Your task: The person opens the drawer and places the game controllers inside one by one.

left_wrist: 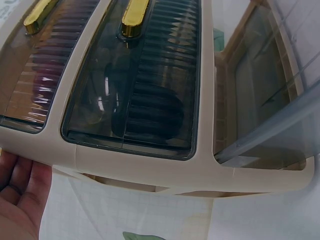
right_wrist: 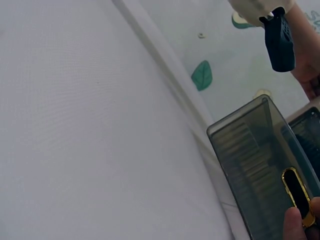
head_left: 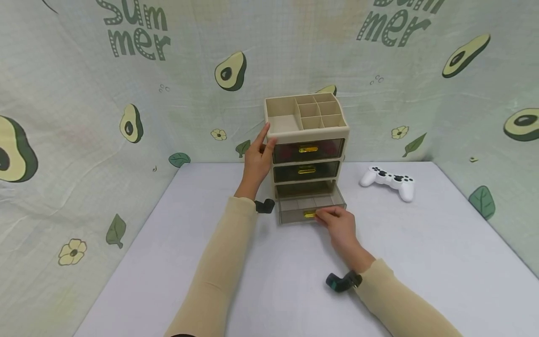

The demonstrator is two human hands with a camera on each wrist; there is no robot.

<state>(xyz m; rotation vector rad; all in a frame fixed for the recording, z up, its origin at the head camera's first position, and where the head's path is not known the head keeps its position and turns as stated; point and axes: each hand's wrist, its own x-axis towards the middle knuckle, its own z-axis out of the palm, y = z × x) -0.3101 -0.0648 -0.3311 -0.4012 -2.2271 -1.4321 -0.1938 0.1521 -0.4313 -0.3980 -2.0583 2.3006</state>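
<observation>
A beige desktop organizer (head_left: pixel 309 135) with three smoky drawers and gold handles stands toward the back of the table. Its bottom drawer (head_left: pixel 294 216) is pulled out, and no contents show inside. My right hand (head_left: pixel 342 227) pinches that drawer's gold handle (right_wrist: pixel 296 192) between thumb and fingers. On the organizer's upper left side rests my left hand (head_left: pixel 258 161), thumb at the front edge and index finger reaching the top rim. In the left wrist view, the middle drawer (left_wrist: pixel 135 85) and the top drawer (left_wrist: pixel 50 65) are shut, with dark and reddish shapes behind their fronts.
To the right of the organizer lies a white game controller (head_left: pixel 389 181). The organizer's top has several divided compartments (head_left: pixel 320 110). A printed cloth (head_left: pixel 286 61) hangs behind the white table (head_left: pixel 286 281) and along its sides.
</observation>
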